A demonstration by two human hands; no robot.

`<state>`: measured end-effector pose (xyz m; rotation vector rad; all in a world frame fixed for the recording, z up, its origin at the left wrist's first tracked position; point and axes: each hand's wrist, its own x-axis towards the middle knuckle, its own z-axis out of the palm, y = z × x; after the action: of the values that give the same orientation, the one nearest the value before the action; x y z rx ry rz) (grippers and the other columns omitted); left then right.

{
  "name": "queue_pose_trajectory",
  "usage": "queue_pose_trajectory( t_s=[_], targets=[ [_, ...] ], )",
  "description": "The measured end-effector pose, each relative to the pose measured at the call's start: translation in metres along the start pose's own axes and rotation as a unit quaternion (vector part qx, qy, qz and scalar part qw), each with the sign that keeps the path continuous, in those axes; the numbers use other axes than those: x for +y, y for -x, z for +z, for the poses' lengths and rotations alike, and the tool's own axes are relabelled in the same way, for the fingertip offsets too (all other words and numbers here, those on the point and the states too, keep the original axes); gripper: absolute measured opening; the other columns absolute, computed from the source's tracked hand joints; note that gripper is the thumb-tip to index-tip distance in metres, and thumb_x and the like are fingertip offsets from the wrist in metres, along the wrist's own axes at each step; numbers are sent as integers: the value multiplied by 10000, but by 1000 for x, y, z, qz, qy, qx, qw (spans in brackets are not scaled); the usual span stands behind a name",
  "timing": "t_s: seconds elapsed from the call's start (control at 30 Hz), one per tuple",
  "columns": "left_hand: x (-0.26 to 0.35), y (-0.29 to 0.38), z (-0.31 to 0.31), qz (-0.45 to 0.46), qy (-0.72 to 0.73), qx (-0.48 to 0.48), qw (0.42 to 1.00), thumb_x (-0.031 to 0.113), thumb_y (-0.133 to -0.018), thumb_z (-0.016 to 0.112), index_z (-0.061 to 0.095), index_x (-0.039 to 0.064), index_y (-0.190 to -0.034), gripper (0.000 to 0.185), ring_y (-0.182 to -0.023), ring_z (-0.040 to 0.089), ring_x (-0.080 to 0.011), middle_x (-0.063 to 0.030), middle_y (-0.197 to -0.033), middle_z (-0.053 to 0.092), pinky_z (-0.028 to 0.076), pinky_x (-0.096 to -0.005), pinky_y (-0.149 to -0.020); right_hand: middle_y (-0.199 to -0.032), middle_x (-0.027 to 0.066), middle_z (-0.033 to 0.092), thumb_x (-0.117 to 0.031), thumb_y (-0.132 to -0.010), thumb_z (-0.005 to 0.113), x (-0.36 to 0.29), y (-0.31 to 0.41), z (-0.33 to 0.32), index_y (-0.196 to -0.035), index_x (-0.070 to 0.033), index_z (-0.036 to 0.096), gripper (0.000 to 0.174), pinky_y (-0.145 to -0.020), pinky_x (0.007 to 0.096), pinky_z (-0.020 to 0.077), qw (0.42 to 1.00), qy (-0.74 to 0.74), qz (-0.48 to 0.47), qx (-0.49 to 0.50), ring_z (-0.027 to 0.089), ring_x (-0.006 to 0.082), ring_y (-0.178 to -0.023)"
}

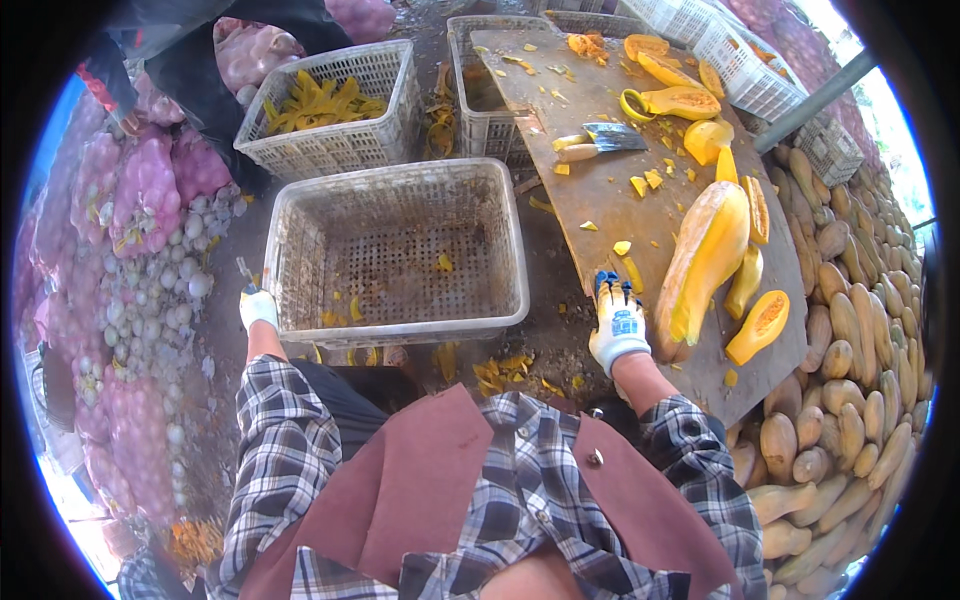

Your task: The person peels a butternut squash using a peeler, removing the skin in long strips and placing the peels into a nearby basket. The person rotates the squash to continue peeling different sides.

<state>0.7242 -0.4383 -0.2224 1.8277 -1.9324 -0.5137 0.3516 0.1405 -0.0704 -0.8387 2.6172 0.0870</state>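
Observation:
My left hand, in a white glove, is beside the left wall of a large plastic crate, with a small tool projecting from its grasp; the tool's kind is unclear. The crate holds a few yellow scraps. My right hand, in a white and blue glove, rests palm down on the near left edge of a wooden board. Right of it lies a large, partly peeled squash. Around that are cut squash pieces, one a halved piece showing its seed cavity. Farther up the board lie cleaver-like knives with wooden handles.
A crate of yellow peelings stands at the upper left, near a person in dark clothing. Pink mesh sacks and loose onions line the left. Whole squashes are heaped right of the board. Peelings litter the floor.

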Motion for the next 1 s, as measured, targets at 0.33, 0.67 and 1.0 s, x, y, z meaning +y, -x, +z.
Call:
queue_pose_trajectory(
  t_s=[0.33, 0.67, 1.0],
  targets=[
    [163, 148, 49, 145, -54, -96, 983, 275, -921, 546, 652, 43, -1118, 322, -929, 695, -448, -257, -994, 721, 547, -510, -850, -1665, 193, 219, -129, -862, 610, -1, -7, 9, -1616, -54, 176, 874, -1209, 583, 251, 999, 26, -8, -22, 261, 454, -1507],
    [203, 338, 90, 53, 244, -353, 902, 209, -1024, 567, 654, 66, -1102, 185, -648, 610, -172, -62, -815, 659, 496, -345, -579, -1591, 179, 377, -293, -946, 620, 18, 12, 26, -1566, -106, 340, 705, -1144, 515, 367, 997, -45, -65, 10, 399, 381, -1436],
    [303, 375, 24, -21, 301, -500, 812, 273, -989, 645, 588, 152, -1103, 176, -479, 496, -123, -60, -722, 625, 413, -287, -431, -1003, 137, 736, -176, -868, 780, 75, 82, 54, -1148, -8, 678, 342, -888, 373, 550, 816, -414, 47, 401, 711, 304, -947]
  ],
)
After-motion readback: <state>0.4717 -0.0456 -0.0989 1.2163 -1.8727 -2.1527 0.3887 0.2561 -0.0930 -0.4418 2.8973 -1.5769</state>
